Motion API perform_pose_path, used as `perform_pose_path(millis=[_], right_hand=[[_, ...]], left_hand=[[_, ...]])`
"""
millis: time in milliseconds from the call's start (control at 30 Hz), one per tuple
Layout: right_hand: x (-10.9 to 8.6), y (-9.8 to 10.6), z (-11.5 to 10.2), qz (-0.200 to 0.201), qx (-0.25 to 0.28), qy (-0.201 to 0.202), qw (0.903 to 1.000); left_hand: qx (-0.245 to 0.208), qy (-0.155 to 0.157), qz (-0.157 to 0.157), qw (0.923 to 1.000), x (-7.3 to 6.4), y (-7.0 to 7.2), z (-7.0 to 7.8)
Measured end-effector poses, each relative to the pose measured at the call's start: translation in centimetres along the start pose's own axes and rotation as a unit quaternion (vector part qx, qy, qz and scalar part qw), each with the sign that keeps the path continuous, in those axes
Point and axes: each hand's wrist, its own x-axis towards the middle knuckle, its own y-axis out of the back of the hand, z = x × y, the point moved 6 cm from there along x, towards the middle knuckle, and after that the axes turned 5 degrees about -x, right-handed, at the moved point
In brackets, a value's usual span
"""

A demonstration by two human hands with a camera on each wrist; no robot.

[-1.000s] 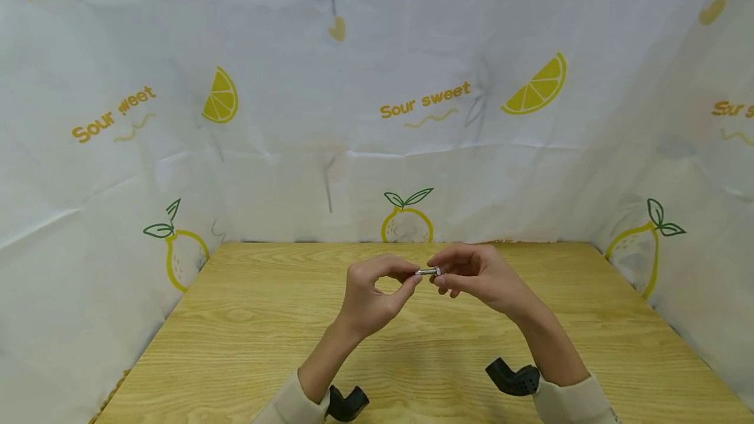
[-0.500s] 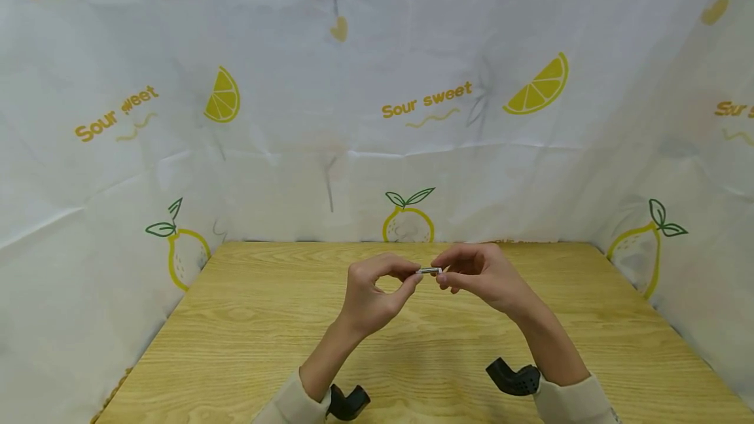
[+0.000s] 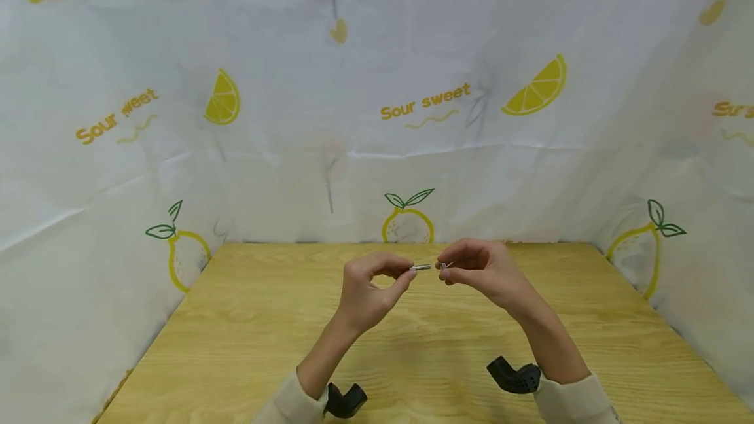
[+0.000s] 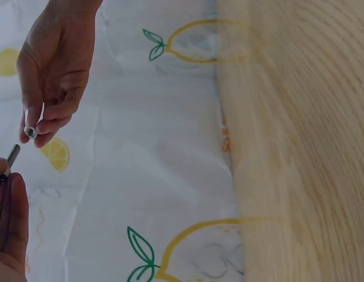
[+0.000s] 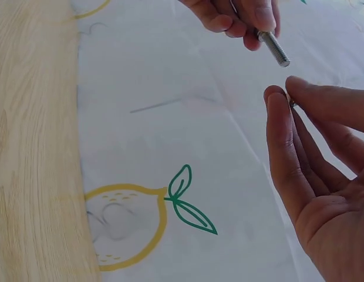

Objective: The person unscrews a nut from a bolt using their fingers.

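Observation:
A silver threaded bolt [image 3: 421, 267] is pinched at its left end between the thumb and forefinger of my left hand [image 3: 371, 293]. Its bare threaded shank [image 5: 276, 50] points toward my right hand [image 3: 485, 277]. Thumb and fingers of the right hand pinch a small metal nut [image 3: 443, 266], whose round hole shows in the left wrist view. Nut [image 4: 31, 133] and bolt [image 4: 13, 155] are apart, with a small gap between them. Both hands are held up above the table. Most of the bolt's head is hidden by the left fingers.
A wood-grain table [image 3: 265, 358] lies below the hands. White cloth [image 3: 294, 116] printed with lemons hangs behind and at both sides. A black curved piece sits at each wrist, a left one [image 3: 346, 400] and a right one [image 3: 514, 375].
The nut was on the bolt's right end. Now it is off the bolt: my right hand has moved slightly right with it, and my left hand slightly left with the bolt.

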Motion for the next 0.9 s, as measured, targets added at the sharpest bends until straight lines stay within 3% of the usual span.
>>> perform_pose_path(millis=[67,200,300,400,533,700,800,900], right_hand=[[-0.1,0.2,0.2,0.016,0.008,-0.027,0.9995],[-0.1,0.8,0.8,0.059,0.037,-0.051,0.9963],[-0.2,1.2,0.9,0.079,0.052,-0.044,0.9945],[-0.2,1.4,0.7,0.088,0.043,-0.045,0.9942],[-0.2,1.3,0.9,0.088,0.023,-0.066,0.9936],[0.0,0.9,1.1,0.084,0.004,-0.088,0.9925],[0.1,0.7,1.2,0.08,-0.002,-0.09,0.9928],[0.3,0.4,1.3,0.074,-0.004,-0.087,0.9935]], left_hand=[[-0.008,0.02,0.002,0.9998,-0.3,0.1,-0.5],[-0.019,0.102,-0.003,0.9946,-1.5,0.1,-2.1],[-0.014,0.167,-0.013,0.9857,-2.7,0.1,-3.9],[0.0,0.209,-0.03,0.9774,-3.8,0.3,-6.1],[0.028,0.28,-0.072,0.957,-5.0,0.7,-9.4],[0.03,0.372,-0.12,0.9202,-6.6,1.2,-13.2],[0.034,0.398,-0.131,0.9073,-7.1,1.5,-14.7],[0.041,0.403,-0.143,0.9028,-7.3,1.6,-15.6]])
